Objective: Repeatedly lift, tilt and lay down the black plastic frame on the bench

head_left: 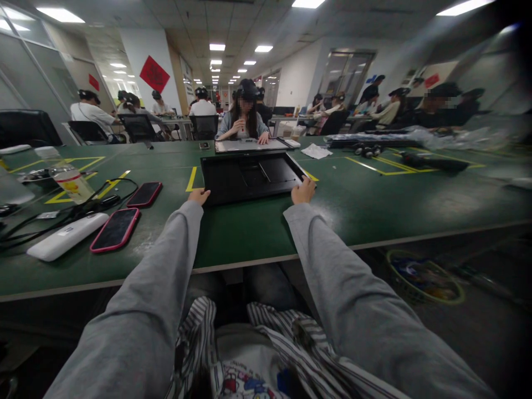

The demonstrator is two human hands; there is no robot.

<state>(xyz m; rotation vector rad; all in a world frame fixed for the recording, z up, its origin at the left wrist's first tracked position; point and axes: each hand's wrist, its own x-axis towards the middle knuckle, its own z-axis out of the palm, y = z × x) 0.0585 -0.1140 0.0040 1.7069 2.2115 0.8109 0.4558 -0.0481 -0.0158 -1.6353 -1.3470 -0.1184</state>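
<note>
Obs.: left hand (199, 196) and right hand (303, 191) have fingers curled onto near corners of the black panel (249, 176); move both evenly, I judge, holding it flat on the tabletop (366, 206).

Both arms reach out in grey sleeves, the left hand (199, 196) and the right hand (303, 191) each curled on a near corner of a black monitor (251, 177) lying back-up on the green table (374, 205). Left of the left hand lie two red-cased phones (144, 194), with a white power bank (66, 236) and a tangle of black cables (62, 213) farther out that way. Beyond the grip, across the table, a seated person (243, 119) rests a hand on a second flat panel (249, 145).
</note>
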